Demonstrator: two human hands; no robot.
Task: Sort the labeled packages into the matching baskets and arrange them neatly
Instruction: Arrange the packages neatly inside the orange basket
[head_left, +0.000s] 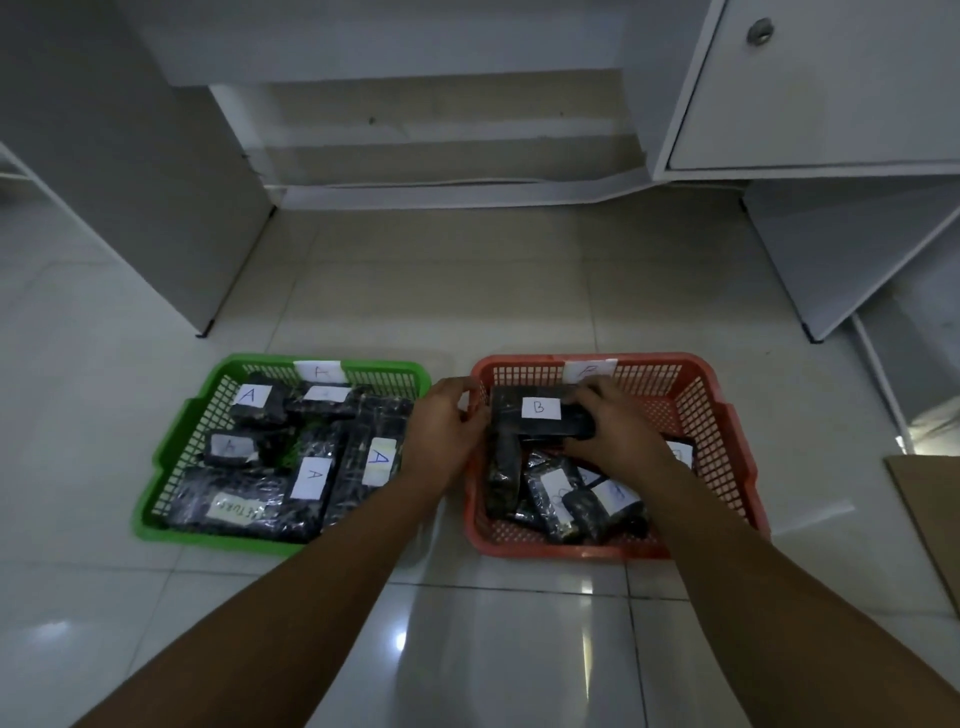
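step: placing a "b" package (540, 415) into the red basket (727, 415), looks like the set-down and tidy phase.
package position: held over the far-left part of the red basket, label up, long side roughly parallel to the far wall; can't tell if it already rests on the packages below.
left hand (441, 431): at the package's left end, over the basket's left rim; fingers curled toward the end, contact likely but the grip isn't clearly shown.
right hand (608, 421): grip wraps the package's right end, fingers over the top, thumb side underneath.
red basket contents: several black wrapped packages (571, 499) lie jumbled and tilted in the near half, labels partly hidden.
green basket (171, 441): "a" packages (311, 478) lie mostly flat, labels up; nothing to do there now.
how to do it well: keep both ends level, lower flat against the far wall, label staying up and readable.
watch: the tilted pile beneath may rock the package; square those first or seat it where the floor of the basket is free.
next call: probably straighten the near pile into rows.
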